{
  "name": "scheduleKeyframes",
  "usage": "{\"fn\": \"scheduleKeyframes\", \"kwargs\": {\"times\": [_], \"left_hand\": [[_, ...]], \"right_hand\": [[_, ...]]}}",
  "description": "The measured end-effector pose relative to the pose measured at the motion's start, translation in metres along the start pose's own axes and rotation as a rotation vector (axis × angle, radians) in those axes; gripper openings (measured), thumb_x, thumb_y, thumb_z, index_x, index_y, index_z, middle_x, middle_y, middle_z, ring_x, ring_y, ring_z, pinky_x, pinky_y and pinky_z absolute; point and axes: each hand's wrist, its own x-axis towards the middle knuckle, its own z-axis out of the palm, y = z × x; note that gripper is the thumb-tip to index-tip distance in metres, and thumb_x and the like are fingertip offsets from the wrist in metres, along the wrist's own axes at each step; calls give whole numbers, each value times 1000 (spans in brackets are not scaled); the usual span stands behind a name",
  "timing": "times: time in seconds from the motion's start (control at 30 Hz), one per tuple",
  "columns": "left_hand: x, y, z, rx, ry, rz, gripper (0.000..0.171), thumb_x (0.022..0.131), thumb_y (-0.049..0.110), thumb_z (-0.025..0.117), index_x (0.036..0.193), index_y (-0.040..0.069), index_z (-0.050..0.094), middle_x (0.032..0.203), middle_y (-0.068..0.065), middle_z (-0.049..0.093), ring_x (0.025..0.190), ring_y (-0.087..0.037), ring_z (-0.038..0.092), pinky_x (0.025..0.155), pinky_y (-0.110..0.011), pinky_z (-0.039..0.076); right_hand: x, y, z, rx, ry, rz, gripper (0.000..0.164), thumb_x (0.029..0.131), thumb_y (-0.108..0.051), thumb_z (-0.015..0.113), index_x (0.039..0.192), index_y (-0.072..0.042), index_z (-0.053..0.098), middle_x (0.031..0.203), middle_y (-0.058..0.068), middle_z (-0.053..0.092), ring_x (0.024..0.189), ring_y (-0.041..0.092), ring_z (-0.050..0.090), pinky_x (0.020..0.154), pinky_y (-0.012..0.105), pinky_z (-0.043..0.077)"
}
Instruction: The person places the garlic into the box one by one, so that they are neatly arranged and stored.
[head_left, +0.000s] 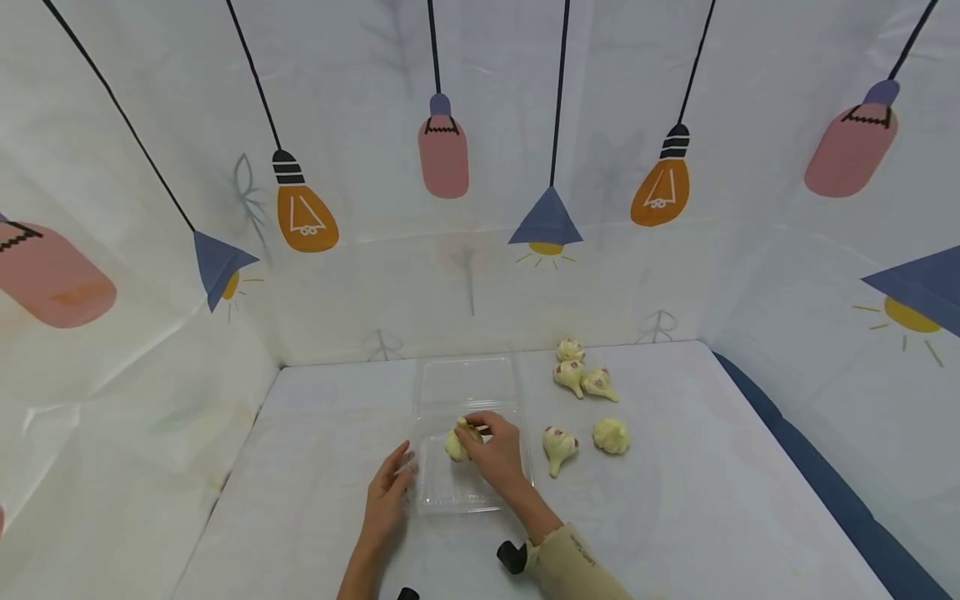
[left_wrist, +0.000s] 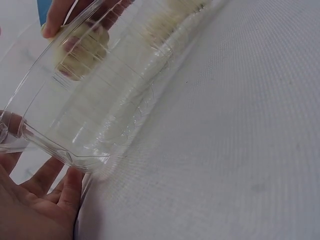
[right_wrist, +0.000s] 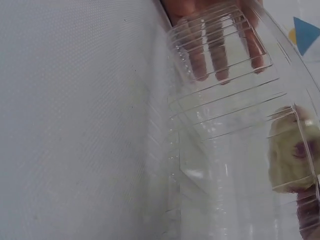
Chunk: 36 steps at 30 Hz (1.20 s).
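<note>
A clear plastic clamshell box [head_left: 465,493] lies on the white table with its lid [head_left: 467,379] folded back, away from me. My right hand [head_left: 495,450] pinches a garlic bulb [head_left: 455,447] by its stem, over the box's base. Seen through the clear wall in the left wrist view, this bulb [left_wrist: 77,52] hangs above the floor of the box. My left hand [head_left: 386,496] stays beside the left wall of the box, its fingers extended and touching or nearly touching it. Through the plastic, the right wrist view shows the left fingers [right_wrist: 217,55] and the held bulb [right_wrist: 292,155].
Right of the box lie two separate garlic bulbs, one with its stem toward me [head_left: 559,446] and a rounder bulb [head_left: 612,436]. Farther back sits a cluster of three bulbs [head_left: 570,375]. A white sheet [head_left: 480,283] printed with lamps encloses the table's back and sides.
</note>
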Motion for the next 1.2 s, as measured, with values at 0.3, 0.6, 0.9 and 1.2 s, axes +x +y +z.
{"fn": "scheduleKeyframes", "kwargs": {"times": [0.3,0.6,0.9,1.2], "left_hand": [[-2,-2,-4,22,20,-23,43,101,13,51,143,9,47,135,-19,53,116,-33,55,85,-27,47],[-1,-1,-1,-3,6,21,42,101,12,52,142,7,48,134,-22,54,115,-36,56,84,-32,48],[-4,12,-1,-5,-6,-10,43,101,9,52,143,3,46,134,-23,53,117,-36,54,83,-29,47],[-3,8,-1,24,3,-5,42,101,8,51,143,3,46,134,-23,54,120,-36,53,83,-29,47]], "right_hand": [[-1,-8,11,1,-30,41,17,80,-16,81,95,-11,73,90,-3,70,77,16,65,64,32,54],[3,-10,16,-13,-40,15,15,78,-9,81,91,-8,73,87,-1,71,76,14,65,67,35,55],[4,-10,23,-65,-88,59,13,78,-13,81,88,-10,73,85,-3,71,77,14,65,67,33,54],[7,-8,33,-104,-72,18,12,77,-13,81,86,-10,73,82,-2,70,71,11,62,60,22,49]]}}
